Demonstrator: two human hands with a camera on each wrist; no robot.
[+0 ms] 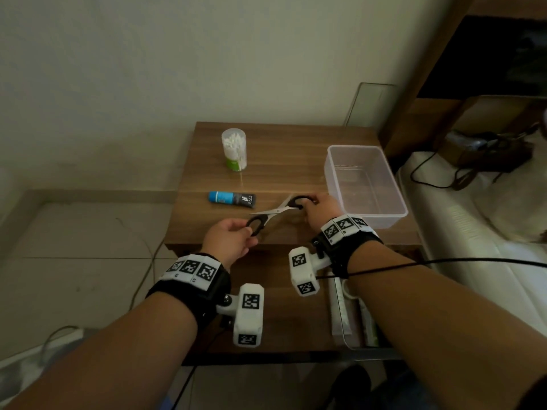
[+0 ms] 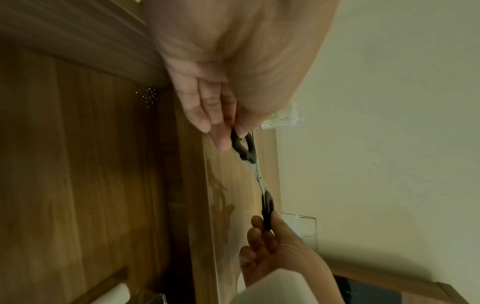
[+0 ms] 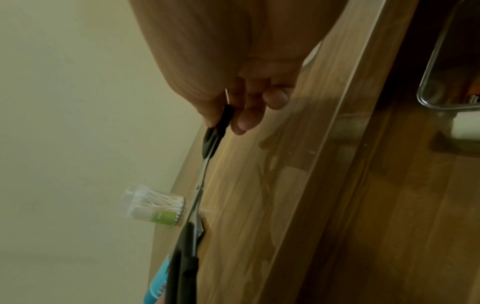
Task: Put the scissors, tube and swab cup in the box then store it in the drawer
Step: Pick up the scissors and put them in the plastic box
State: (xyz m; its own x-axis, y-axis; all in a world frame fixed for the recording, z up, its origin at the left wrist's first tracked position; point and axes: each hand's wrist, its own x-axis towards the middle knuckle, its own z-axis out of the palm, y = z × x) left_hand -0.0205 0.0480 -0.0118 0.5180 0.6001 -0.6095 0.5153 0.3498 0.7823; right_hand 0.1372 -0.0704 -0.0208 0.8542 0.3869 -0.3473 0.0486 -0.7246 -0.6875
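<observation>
Both hands hold the scissors [image 1: 276,211] spread wide above the desk [image 1: 296,173]: the left hand [image 1: 229,242] has its grip pinching 1 black loop, the right hand [image 1: 321,210] pinching the other. The blue tube [image 1: 231,199] lies behind them, the swab cup [image 1: 234,149] stands farther back, and the clear box [image 1: 365,184] sits at right.

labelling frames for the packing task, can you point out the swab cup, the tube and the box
swab cup [image 1: 234,149], head view, clear side wall over the swabs
tube [image 1: 231,199], head view, middle of the body where blue meets black
box [image 1: 396,213], head view, front right rim
</observation>
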